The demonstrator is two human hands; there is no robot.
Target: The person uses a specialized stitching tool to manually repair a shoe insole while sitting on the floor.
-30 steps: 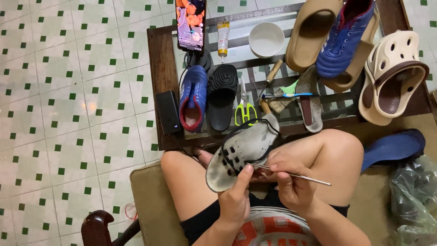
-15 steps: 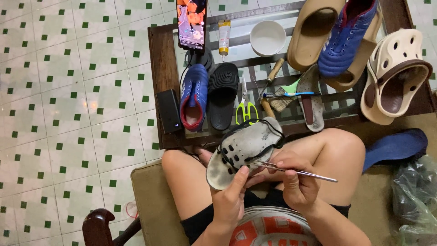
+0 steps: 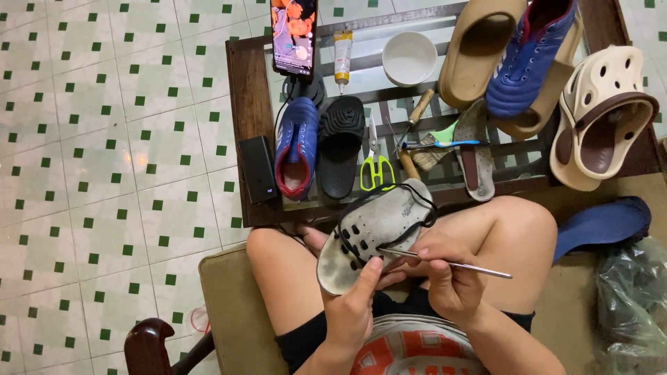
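A worn grey sandal (image 3: 372, 232) with black straps rests sole-up over my lap. My left hand (image 3: 351, 305) grips its lower end, thumb pressed on the sole. My right hand (image 3: 445, 274) pinches a thin metal needle tool (image 3: 458, 264) whose tip lies against the sandal's edge near the strap. Bare knees show on both sides of the sandal.
A low glass-topped table (image 3: 246, 83) ahead carries a blue sports shoe (image 3: 295, 146), black slide (image 3: 340, 146), green-handled scissors (image 3: 375, 170), glue tube (image 3: 342, 59), white bowl (image 3: 410, 59), phone (image 3: 293, 35), brushes, tan slide, beige clog (image 3: 601, 118). A blue insole (image 3: 601, 226) and plastic bag lie at right.
The needle tool has shifted slightly right and tilted a little more as my right hand worked it along the sandal's edge. The sandal stays in place.
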